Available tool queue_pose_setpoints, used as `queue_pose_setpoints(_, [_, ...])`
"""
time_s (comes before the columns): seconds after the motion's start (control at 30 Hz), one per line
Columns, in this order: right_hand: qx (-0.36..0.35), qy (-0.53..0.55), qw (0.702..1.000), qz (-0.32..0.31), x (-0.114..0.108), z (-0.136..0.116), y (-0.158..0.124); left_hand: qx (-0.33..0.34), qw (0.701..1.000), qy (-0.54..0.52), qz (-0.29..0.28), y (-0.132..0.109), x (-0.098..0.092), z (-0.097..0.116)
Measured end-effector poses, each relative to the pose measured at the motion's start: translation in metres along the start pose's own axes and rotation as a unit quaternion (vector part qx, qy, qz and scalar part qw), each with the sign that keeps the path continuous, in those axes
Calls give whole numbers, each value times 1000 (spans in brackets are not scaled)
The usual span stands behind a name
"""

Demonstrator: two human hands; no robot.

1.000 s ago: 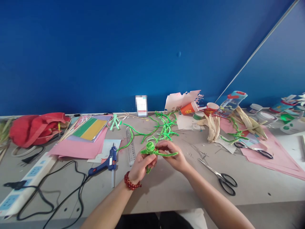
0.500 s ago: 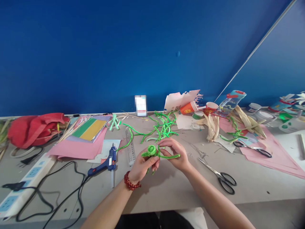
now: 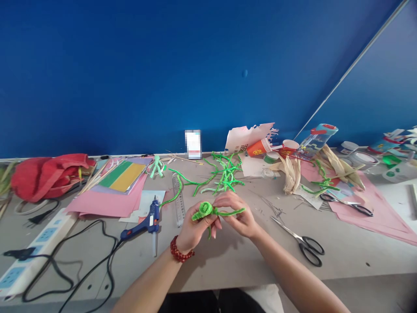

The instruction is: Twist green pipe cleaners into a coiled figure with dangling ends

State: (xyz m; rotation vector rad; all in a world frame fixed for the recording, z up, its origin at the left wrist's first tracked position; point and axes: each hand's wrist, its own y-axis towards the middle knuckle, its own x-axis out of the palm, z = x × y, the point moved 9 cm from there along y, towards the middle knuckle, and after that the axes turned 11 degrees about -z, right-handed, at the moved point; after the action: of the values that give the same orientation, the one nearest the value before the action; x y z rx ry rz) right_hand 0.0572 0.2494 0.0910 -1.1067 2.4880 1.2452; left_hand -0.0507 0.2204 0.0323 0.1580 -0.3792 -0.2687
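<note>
Left hand (image 3: 195, 228) clamped on a green pipe-cleaner coil (image 3: 204, 209), right hand (image 3: 239, 218) pinching its tail, hands almost touching, above the tabletop (image 3: 228, 265), between glue gun (image 3: 151, 221) and scissors (image 3: 304, 248)

Two bare forearms reach in from the bottom of the view, passing over the near edge of the worktop (image 3: 228, 271) and angling toward each other in a narrow V. The left forearm (image 3: 146, 278) rises from the lower left, the right forearm (image 3: 293, 271) from the lower right. The hands meet just beside each other, above the middle of the worktop. The left hand (image 3: 195, 230) is turned on its side, its fingers (image 3: 215, 221) curled inward and closed. The right hand (image 3: 237, 215) arches palm down, its fingers (image 3: 226, 202) bent forward, pinching toward the thumb.
</note>
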Motion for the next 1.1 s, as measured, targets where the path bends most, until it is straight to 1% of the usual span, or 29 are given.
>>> queue_pose_setpoints(0.17, [10, 35, 999, 22, 2, 6, -4, 28, 999, 39, 8, 1, 0, 10])
queue_pose_setpoints(0.33, [38, 69, 996, 42, 6, 13, -8, 58, 992, 111, 20, -1, -1, 15])
queue_pose_setpoints(0.53, [83, 77, 990, 81, 10, 24, -13, 89, 974, 203, 44, -4, -7, 18])
queue_pose_setpoints(0.67, [141, 108, 979, 98, 12, 36, -18, 111, 963, 241, 52, -6, -9, 20])
queue_pose_setpoints(0.8, [202, 211, 952, 88, 21, 48, -21, 104, 964, 236, 68, -6, -13, 19])
queue_pose_setpoints(0.87, [215, 263, 937, 77, 27, 51, -21, 95, 966, 223, 92, -5, -17, 20])
queue_pose_setpoints(0.93, [218, 292, 929, 69, 32, 52, -21, 86, 967, 208, 119, -5, -22, 21])
queue_pose_setpoints(1.0, [215, 284, 932, 67, 32, 52, -20, 71, 971, 188, 131, -4, -25, 20])
queue_pose_setpoints(1.1, [193, 189, 961, 66, 22, 43, -17, 43, 980, 149, 123, -2, -25, 13])
